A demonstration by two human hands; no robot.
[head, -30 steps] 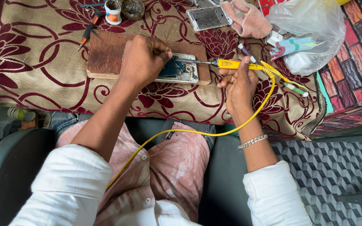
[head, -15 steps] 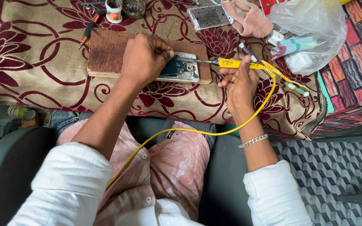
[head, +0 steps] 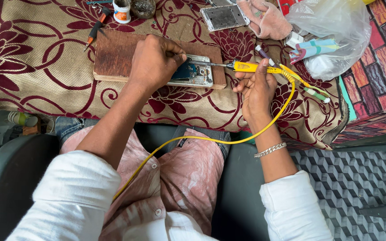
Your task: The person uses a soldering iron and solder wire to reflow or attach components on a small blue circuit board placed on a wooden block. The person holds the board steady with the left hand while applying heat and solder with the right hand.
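An opened phone (head: 195,72) with its circuit board exposed lies on a brown wooden board (head: 112,58). My left hand (head: 154,60) rests on the phone's left part, fingers pinched around something thin that I cannot make out. My right hand (head: 256,87) grips a yellow soldering iron (head: 246,67), its metal tip pointing left and touching the phone's upper right edge. The iron's yellow cable (head: 228,139) loops down across my lap.
The board sits on a maroon-flowered cloth (head: 32,53). Behind it lie a second phone frame (head: 225,17), a pink rag (head: 266,18), a clear plastic bag (head: 331,33), a small white jar (head: 122,10) and a red-handled screwdriver (head: 95,27). A brick-patterned surface (head: 380,67) lies right.
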